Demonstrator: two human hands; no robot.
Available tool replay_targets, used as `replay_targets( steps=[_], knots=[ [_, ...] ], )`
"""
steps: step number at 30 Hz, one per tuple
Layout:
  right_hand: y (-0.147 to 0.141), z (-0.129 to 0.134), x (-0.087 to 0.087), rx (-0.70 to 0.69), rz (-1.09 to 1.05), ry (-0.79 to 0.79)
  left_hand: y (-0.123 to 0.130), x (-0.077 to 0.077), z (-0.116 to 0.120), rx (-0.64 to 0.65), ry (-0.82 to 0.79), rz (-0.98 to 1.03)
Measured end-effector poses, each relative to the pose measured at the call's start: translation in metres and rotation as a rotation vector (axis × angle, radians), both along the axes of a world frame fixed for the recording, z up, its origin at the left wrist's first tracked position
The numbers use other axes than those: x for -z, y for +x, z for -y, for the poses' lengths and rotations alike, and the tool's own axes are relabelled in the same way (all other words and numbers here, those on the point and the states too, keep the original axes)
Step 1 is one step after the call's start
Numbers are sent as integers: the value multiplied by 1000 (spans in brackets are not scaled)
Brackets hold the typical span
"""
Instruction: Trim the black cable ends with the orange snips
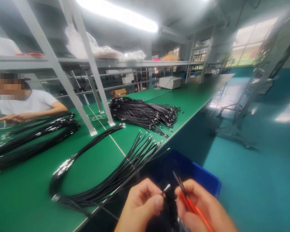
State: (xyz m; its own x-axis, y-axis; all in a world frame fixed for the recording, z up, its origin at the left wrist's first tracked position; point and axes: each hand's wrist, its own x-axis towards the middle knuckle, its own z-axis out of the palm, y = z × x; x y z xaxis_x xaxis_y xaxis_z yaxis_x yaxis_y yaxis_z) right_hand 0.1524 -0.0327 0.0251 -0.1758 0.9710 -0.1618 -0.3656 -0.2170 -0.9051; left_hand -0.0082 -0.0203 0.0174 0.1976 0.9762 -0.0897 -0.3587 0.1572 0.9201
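My left hand pinches a thin black cable near its white end, in front of the bench edge. Close by on the right, my right hand is closed around a tool with orange-red handles; its dark, narrow tips point up and left, a little apart from the cable end. Whether the tool's jaws are parted is too blurred to tell. A curved bundle of black cables lies on the green bench at the left, its many loose ends fanned out near the edge.
A large pile of black cables lies farther back on the green bench, beside shelf posts. More coils are at the left, before a person in white. A blue bin stands below the edge; a wheeled frame stands right.
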Motion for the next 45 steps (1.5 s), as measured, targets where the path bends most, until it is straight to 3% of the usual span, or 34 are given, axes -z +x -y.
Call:
replay_targets(
  steps=[2, 5, 8, 12, 23, 27, 31, 33, 35, 37, 40, 45],
  knots=[
    [-9, -3, -6, 231, 99, 54, 4, 0, 2, 9, 26, -36],
    [-22, -6, -11, 376, 190, 69, 8, 1, 6, -8, 95, -143],
    [-27, -5, -12, 343, 187, 36, 8, 3, 7, -25, 123, -214],
    [-23, -2, -6, 236, 144, -11, 7, 6, 3, 17, 22, -102],
    [3, -3, 5, 364, 134, -27, 9, 9, -5, 13, -99, -20],
    [17, -3, 8, 308, 227, -49, 27, 22, 4, 84, 159, -428],
    [38, -3, 7, 382, 284, -45, 31, 28, 15, 438, 429, -815],
    [47, -4, 6, 462, 278, -55, 20, 24, 14, 471, 395, -1072],
    [51, -6, 6, 524, 236, -72, 6, 22, 6, 390, 279, -1325],
    [49, -8, 6, 541, 156, -95, -3, 24, -9, 343, 219, -1432],
    [35, -10, 3, 518, 10, -52, 5, 41, -40, 388, 179, -1485],
    [24, -7, -17, 512, 30, -8, 49, 79, -81, 422, 1, -1401]
  ],
)
